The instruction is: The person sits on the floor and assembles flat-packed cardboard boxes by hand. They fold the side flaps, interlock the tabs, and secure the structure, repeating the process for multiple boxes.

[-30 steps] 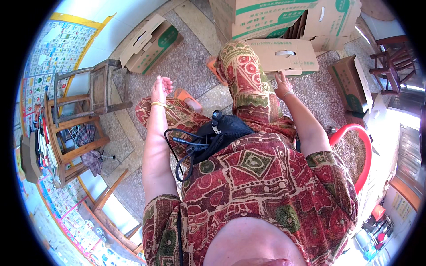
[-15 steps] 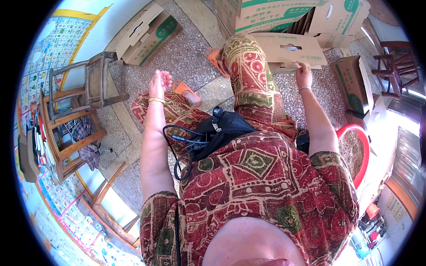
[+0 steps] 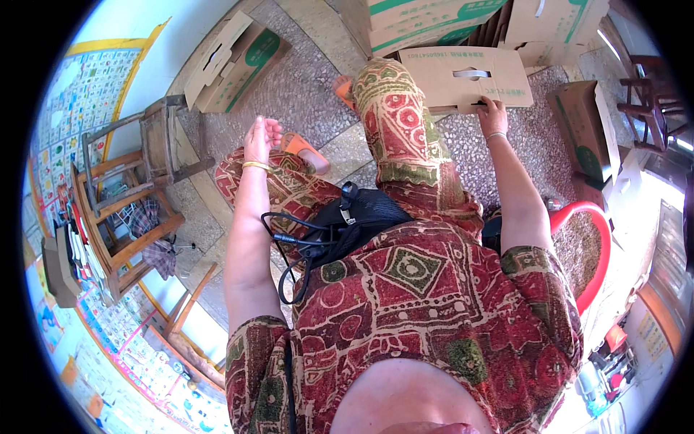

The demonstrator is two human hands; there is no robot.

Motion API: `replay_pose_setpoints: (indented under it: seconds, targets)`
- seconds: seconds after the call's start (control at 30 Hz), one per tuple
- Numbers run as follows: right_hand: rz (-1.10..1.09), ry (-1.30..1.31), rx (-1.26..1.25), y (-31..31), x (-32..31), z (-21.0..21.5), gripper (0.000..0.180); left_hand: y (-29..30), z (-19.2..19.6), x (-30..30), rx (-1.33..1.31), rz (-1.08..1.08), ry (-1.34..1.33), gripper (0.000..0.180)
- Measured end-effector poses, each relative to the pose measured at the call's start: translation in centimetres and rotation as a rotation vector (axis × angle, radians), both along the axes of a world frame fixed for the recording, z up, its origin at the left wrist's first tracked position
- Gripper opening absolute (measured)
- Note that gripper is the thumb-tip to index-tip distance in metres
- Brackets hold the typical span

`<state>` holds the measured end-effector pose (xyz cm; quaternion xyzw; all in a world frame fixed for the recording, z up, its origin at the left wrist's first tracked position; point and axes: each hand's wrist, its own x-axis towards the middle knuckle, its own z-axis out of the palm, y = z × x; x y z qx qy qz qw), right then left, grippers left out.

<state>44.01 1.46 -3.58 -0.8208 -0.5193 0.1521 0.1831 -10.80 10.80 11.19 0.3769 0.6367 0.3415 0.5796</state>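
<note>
Reaching farther than a second ago, the right hand (image 3: 494, 114) is gripping, apparently by fingertips, the flat cardboard box (image 3: 463, 78) beyond the raised knee (image 3: 387, 90), while the left hand (image 3: 262, 137) is hanging open beside that knee.

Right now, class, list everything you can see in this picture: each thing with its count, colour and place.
Flat cardboard piece: one, brown, floor ahead, under right hand.
Cardboard boxes: several, brown with green, top of view.
Wooden chairs: two, brown, left.
Red basin: one, right.
Black pouch with cable: one, lap.
Orange sandal: one, floor by left hand.
Patterned clothing: red and green, worn.
Left hand: raised, empty, gold bangle.
Right hand: on the flat cardboard piece's edge.
</note>
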Motion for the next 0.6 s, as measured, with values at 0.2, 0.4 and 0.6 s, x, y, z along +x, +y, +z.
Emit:
replay_pose_setpoints:
  seconds: [0.2,0.4,0.6]
  targets:
    - [0.003,-0.052,0.082,-0.6,-1.2,0.3,0.036,2.6,1.2,0.7,-0.018,-0.117,0.118,0.035]
    - [-0.105,-0.017,0.144,-2.2,-3.6,-0.9,0.038,6.6,9.2,8.3,0.291,-0.45,0.258,0.023]
    - [-0.246,0.108,0.23,-2.3,-6.1,-1.8,0.035,6.4,15.0,23.0,0.524,-0.872,0.25,0.022]
